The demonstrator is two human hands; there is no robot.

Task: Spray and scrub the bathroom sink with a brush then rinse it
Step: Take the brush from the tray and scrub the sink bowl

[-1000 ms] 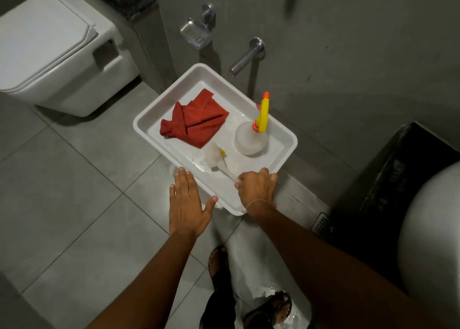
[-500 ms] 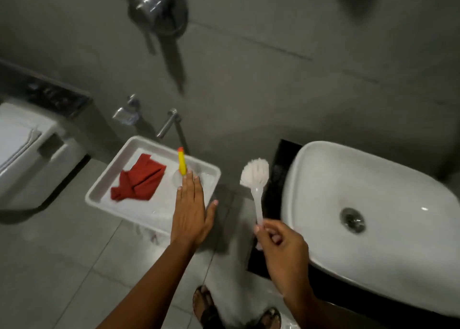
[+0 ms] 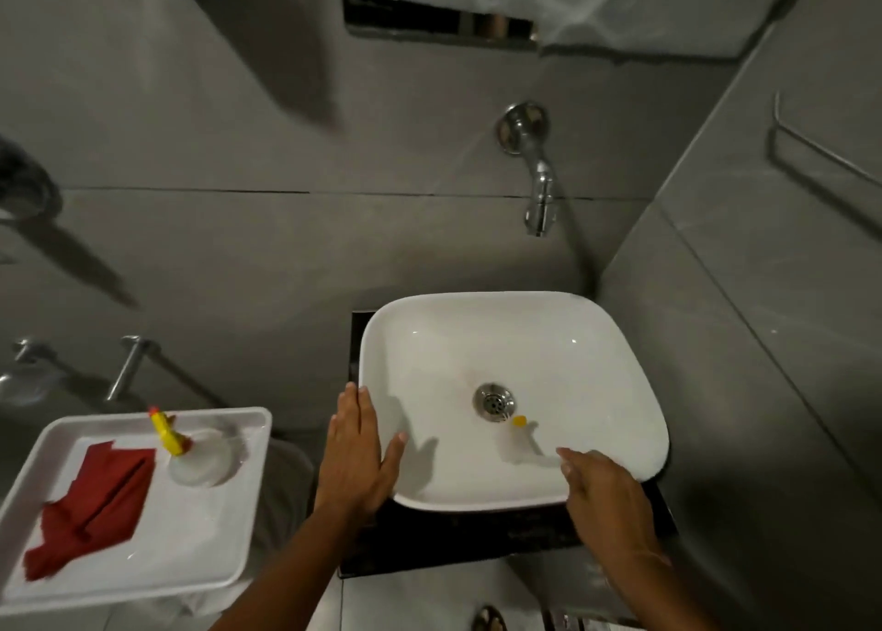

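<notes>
At the sink, brush lies blurred in the bowl near the drain. Right hand open, just behind it; left hand flat on the rim. Spray bottle stands on tray. Spraying seems next: fetch bottle.

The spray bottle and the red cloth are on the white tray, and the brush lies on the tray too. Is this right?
Not quite. The head view shows the spray bottle and red cloth on the tray, but the brush lies inside the sink, near the drain, just ahead of the right hand.
</notes>
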